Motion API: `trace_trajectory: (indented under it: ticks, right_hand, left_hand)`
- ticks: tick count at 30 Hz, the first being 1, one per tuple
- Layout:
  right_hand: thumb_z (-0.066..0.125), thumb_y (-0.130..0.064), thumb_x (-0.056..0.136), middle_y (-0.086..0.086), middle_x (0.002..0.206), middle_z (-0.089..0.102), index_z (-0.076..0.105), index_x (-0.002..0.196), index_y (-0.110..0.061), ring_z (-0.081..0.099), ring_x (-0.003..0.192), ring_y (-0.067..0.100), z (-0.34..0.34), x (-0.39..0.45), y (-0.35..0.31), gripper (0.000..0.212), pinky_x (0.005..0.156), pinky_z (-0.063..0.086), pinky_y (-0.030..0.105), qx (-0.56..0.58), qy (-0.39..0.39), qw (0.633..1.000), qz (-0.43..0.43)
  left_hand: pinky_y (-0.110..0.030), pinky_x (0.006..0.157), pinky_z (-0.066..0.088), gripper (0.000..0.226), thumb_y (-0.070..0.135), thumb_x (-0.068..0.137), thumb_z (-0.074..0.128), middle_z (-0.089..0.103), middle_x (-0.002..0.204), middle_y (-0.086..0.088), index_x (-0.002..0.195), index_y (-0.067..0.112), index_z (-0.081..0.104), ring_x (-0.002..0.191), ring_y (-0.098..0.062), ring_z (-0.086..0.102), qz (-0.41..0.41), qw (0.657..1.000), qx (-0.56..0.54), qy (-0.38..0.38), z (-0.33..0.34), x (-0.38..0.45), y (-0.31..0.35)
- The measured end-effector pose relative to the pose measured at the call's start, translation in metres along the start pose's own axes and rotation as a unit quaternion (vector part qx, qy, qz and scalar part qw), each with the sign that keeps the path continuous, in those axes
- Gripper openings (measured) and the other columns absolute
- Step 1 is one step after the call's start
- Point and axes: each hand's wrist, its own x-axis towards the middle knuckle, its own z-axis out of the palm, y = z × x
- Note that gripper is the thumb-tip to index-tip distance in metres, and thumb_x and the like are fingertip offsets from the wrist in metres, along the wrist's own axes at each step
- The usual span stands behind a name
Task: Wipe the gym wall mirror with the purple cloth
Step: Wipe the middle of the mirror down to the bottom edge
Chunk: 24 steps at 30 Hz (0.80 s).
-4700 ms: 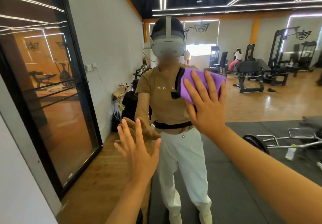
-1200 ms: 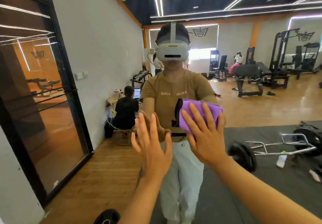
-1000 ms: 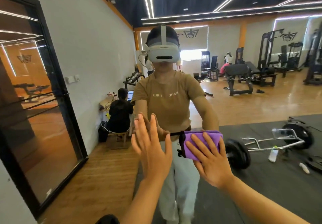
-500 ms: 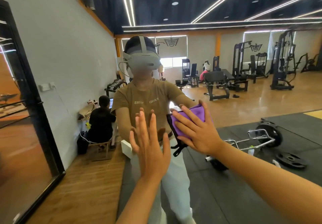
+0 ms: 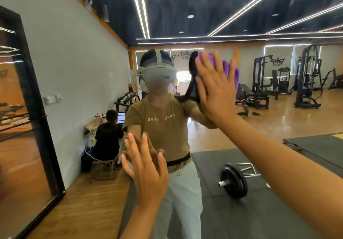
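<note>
Wipe stroke underway. Right hand [image 5: 216,88] fingers spread, palm pressing soft purple microfibre cloth [image 5: 231,72] flat on large gym wall mirror [image 5: 278,127], high up. Left hand [image 5: 146,171] spread, bracing on glass, lower. Next: sweep cloth across unwiped glass, keep pressure even.

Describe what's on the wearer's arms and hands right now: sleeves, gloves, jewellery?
Both forearms are bare, with no sleeves in view. The left hand and right hand wear no gloves. No watch, bracelet or ring shows on either.
</note>
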Motion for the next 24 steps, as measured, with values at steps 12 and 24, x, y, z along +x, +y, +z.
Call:
trace_trajectory:
  ticks: [12, 24]
  right_hand:
    - [0.022, -0.020, 0.108, 0.002, 0.159, 0.037, 0.040, 0.151, -0.014, 0.020, 0.152, 0.019, 0.000, -0.102, 0.019, 0.047, 0.126, 0.003, 0.039, 0.068, -0.233, 0.827, -0.507]
    - [0.043, -0.015, 0.104, 0.015, 0.153, 0.045, 0.046, 0.147, -0.005, 0.036, 0.144, 0.034, -0.008, 0.004, 0.039, 0.044, 0.123, 0.006, 0.043, 0.045, -0.038, 0.992, -0.114]
  left_hand:
    - [-0.043, 0.122, -0.002, 0.066, 0.039, 0.100, 0.034, 0.003, 0.166, -0.005, 0.157, 0.013, 0.015, 0.153, -0.020, 0.002, -0.033, 0.999, 0.016, 0.008, 0.008, -0.005, 0.015]
    - [-0.032, 0.122, -0.008, 0.067, 0.038, 0.099, 0.033, -0.001, 0.166, 0.006, 0.157, 0.014, 0.011, 0.153, -0.016, 0.001, -0.045, 0.998, 0.036, 0.022, 0.013, -0.006, 0.022]
